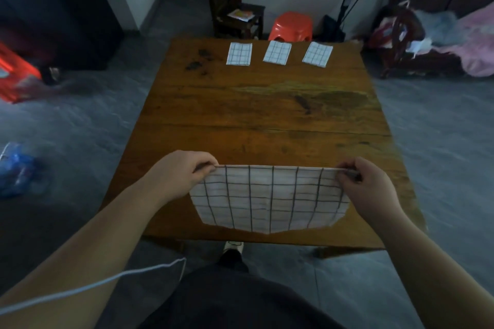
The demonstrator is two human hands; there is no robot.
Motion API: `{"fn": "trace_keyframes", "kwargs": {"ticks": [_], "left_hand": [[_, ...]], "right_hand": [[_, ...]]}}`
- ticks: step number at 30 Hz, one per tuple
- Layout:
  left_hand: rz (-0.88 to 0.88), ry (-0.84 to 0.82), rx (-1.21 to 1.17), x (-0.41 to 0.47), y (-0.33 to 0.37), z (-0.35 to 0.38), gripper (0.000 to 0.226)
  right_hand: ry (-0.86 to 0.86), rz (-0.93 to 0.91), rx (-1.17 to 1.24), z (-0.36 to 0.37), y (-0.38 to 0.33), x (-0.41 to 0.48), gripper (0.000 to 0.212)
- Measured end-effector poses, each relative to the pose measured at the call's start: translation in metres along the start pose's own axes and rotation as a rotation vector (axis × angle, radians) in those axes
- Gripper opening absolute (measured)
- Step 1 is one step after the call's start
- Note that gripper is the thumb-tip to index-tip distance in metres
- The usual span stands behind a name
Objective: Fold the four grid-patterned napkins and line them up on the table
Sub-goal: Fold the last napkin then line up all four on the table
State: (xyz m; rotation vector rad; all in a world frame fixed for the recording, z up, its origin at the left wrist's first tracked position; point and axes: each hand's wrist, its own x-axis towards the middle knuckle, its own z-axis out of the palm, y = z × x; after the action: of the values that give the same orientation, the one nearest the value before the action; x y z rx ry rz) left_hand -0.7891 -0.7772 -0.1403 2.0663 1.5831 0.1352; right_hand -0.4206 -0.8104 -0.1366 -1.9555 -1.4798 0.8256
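Note:
Three folded white napkins with dark grid lines lie in a row near the far edge of the wooden table [267, 120]: a left one [239, 53], a middle one [277, 52] and a right one [317, 54]. A fourth grid napkin [270, 199] is spread wide at the near edge, its far edge lifted and stretched taut. My left hand [181, 173] pinches its far-left corner. My right hand [367, 184] pinches its far-right corner. The napkin's near part sags onto the table.
A red plastic stool [291, 26] and a dark wooden chair [242, 19] stand beyond the table's far edge. Red packaging [16, 75] and a blue bag [16, 168] lie on the floor at left. A pile of cloth [454, 43] sits at right.

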Motion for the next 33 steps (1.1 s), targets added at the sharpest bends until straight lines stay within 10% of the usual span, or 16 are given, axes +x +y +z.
{"fn": "trace_keyframes", "kwargs": {"ticks": [15,23,33], "left_hand": [[-0.269,-0.114,0.055,0.189,-0.102,0.099,0.008],[-0.079,0.009,0.209,0.207,-0.102,0.112,0.049],[0.029,-0.29,0.343,0.186,-0.047,0.178,0.069]], "right_hand": [[-0.233,0.408,-0.294,0.144,0.056,0.172,0.032],[-0.223,0.095,-0.571,0.179,0.055,0.175,0.056],[-0.483,-0.22,-0.682,0.238,0.066,0.138,0.062]]}}
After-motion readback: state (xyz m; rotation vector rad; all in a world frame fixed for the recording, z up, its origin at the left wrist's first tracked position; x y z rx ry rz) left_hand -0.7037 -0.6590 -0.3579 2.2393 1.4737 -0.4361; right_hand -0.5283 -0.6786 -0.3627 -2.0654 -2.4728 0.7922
